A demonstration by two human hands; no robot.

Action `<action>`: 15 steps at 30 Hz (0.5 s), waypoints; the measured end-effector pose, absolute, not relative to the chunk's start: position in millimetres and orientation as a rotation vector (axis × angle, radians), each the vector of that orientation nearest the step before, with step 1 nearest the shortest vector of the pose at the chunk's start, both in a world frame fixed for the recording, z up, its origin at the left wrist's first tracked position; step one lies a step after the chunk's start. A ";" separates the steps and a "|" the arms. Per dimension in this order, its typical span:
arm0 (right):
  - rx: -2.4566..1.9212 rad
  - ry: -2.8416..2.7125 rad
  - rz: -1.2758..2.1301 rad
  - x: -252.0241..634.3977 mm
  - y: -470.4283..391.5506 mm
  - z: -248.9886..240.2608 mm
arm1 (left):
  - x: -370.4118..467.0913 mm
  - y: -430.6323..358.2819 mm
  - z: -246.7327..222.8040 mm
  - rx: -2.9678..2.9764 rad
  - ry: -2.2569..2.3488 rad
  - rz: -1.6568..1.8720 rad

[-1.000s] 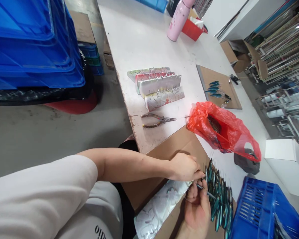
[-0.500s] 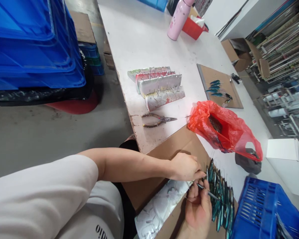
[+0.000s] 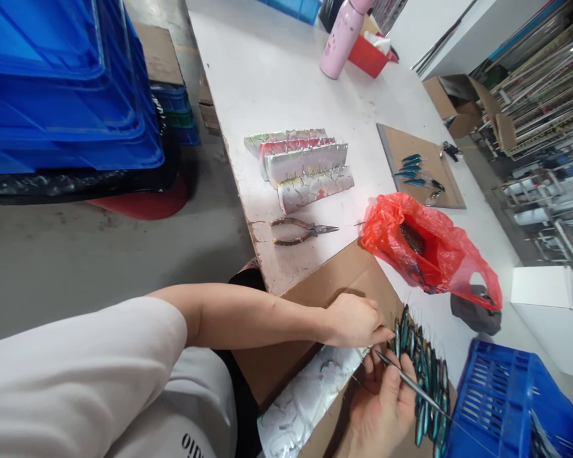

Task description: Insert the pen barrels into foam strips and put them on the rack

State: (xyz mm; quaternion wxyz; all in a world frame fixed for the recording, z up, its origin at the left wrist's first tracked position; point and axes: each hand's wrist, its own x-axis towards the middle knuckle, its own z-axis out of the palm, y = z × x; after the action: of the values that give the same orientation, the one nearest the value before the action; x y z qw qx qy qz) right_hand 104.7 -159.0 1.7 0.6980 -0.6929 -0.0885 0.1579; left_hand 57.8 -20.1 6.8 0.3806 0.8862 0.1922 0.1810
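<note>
My left hand (image 3: 358, 321) reaches across from the left, its fingertips pinched at the upper end of a silvery, foil-like curved piece (image 3: 305, 401); what is between them is too small to tell. Just below, my right hand (image 3: 384, 397) is palm up, with a slim dark pointed rod (image 3: 415, 387) between thumb and fingers. Fine wires stick out along the silvery piece's edge. Beside my right hand, many slender blue-green pieces (image 3: 424, 375) lie in a row on brown cardboard (image 3: 337, 277).
Pliers (image 3: 305, 231) and several curved foil-like pieces (image 3: 315, 187) lie on the white table (image 3: 277, 76). Beyond are a red plastic bag (image 3: 386, 232), a board (image 3: 432, 149) with blue-green pieces, and a pink bottle (image 3: 342, 41). A blue crate (image 3: 496, 388) stands lower right.
My right hand has shifted slightly right and its fingers have spread a little. The rod shows at greater length, reaching farther toward the lower right. My left hand has hardly moved.
</note>
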 end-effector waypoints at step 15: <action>-1.564 -0.251 0.350 98.4 -148.6 -1.8 | 57.7 -22.5 0.6 2.277 0.541 0.532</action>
State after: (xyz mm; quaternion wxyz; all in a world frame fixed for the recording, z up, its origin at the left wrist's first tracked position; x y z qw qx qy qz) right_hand 98.4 -148.6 -1.8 0.6885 -0.6992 -0.1124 0.1564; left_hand 57.7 -22.5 0.6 0.3624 0.8842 0.2100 0.2066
